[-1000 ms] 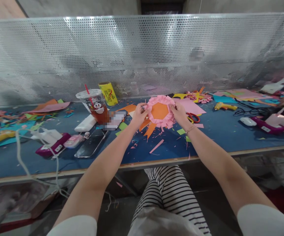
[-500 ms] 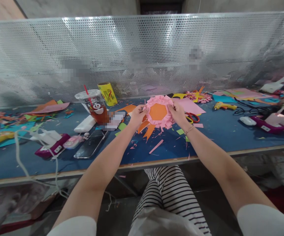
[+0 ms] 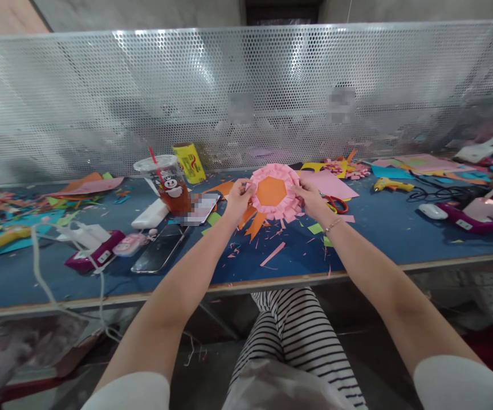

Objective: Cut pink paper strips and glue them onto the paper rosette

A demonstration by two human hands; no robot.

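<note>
A round paper rosette with a pink looped rim and an orange centre is held up over the table. My left hand pinches its left edge, and my right hand grips the right edge. Orange paper tails show just below it. Beyond my right hand lies pink sheet paper. Red-handled scissors rest beside my right wrist, partly hidden by it.
On the blue table stand a cup of dark drink and a yellow box. A phone and a purple power strip lie left; a yellow glue gun lies right. A perforated metal screen rises behind.
The rosette has shifted very slightly left and tilted a little in my hands. Both hands still grip its edges. The whole view has moved slightly.
</note>
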